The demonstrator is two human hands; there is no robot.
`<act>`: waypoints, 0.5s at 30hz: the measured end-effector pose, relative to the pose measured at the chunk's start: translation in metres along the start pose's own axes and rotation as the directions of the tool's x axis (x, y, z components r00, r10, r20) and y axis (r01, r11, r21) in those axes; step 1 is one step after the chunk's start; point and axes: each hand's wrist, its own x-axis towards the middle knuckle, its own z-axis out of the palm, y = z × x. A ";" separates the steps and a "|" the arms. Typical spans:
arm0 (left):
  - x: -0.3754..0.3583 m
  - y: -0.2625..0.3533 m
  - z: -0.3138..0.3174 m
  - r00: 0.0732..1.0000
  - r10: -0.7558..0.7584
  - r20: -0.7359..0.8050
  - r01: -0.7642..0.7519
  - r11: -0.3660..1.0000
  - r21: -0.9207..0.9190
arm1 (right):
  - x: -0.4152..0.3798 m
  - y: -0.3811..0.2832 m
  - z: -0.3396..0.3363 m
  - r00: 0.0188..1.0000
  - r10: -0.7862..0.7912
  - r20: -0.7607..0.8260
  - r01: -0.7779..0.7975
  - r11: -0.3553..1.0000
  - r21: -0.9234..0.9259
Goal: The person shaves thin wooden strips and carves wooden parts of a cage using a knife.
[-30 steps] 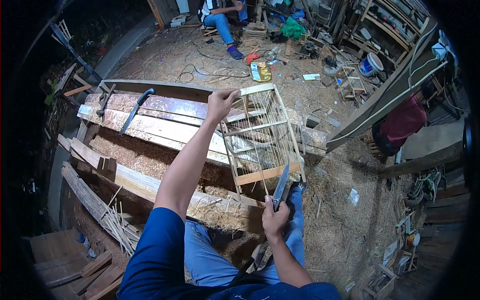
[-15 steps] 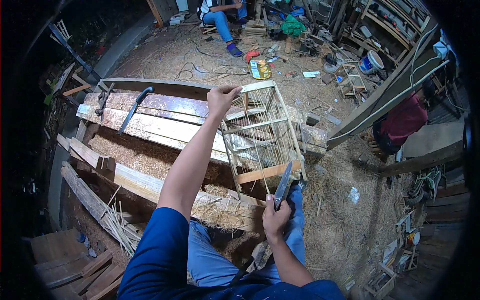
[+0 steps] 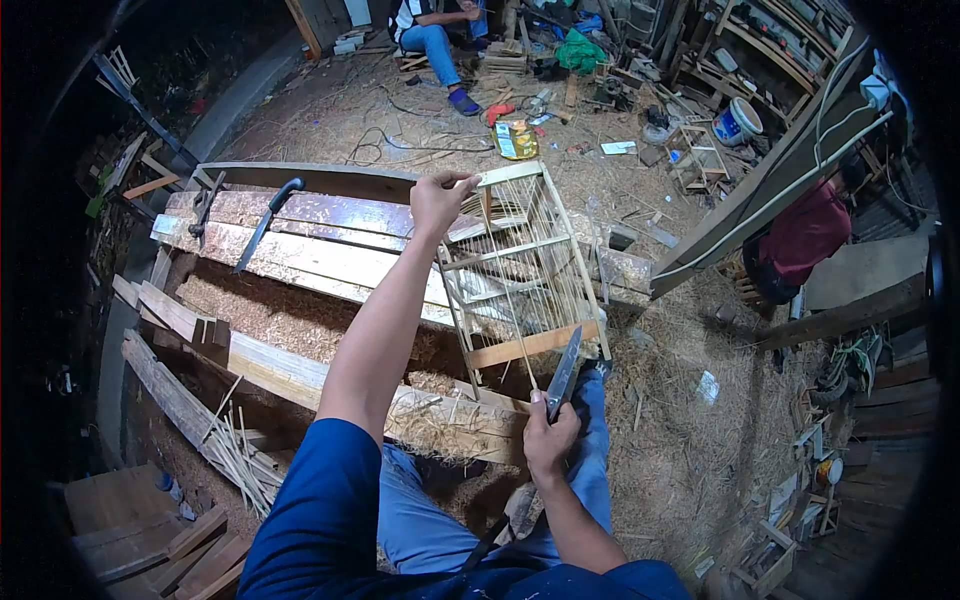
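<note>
A slatted wooden cage frame (image 3: pixel 520 347) with thin bamboo sticks stands tilted in front of me, against the plank bench. My left hand (image 3: pixel 438 207) is closed at its upper left corner, fingers pinched by the top bar. Below the frame's lower edge, my right hand (image 3: pixel 550 437) is wrapped round a knife (image 3: pixel 565 370), blade pointing up and away. The thumb of that hand also presses the lower end of a thin bamboo stick (image 3: pixel 528 362), which runs up across the frame's open face.
On the plank bench (image 3: pixel 330 255) lie a handsaw (image 3: pixel 268 225) and a clamp-like tool (image 3: pixel 205 210). Loose bamboo sticks (image 3: pixel 243 460) rest at lower left. A seated person (image 3: pixel 435 50) is at the back, another person (image 3: pixel 800 240) at right behind a post (image 3: pixel 760 190). Shavings cover the ground.
The view has shifted very slightly. Both hands keep their holds, and the frame, knife and stick stay in nearly the same places.
</note>
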 end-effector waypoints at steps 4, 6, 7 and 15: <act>0.001 -0.004 0.002 0.997 0.057 -0.051 -0.056 0.998 0.032 | 0.000 0.001 0.001 1.000 0.008 -0.005 -0.007 1.000 0.012; 0.001 -0.003 0.002 0.998 0.037 -0.051 -0.033 0.996 0.079 | 0.000 0.002 0.001 1.000 0.008 -0.004 -0.008 1.000 0.001; -0.002 0.003 0.001 0.998 0.019 -0.054 -0.012 0.992 0.126 | 0.000 0.002 0.001 1.000 0.007 -0.002 -0.007 1.000 -0.010; 0.002 -0.005 0.001 0.994 0.098 -0.048 -0.088 0.980 0.176 | 0.001 0.007 0.002 1.000 0.006 -0.029 -0.008 0.999 -0.040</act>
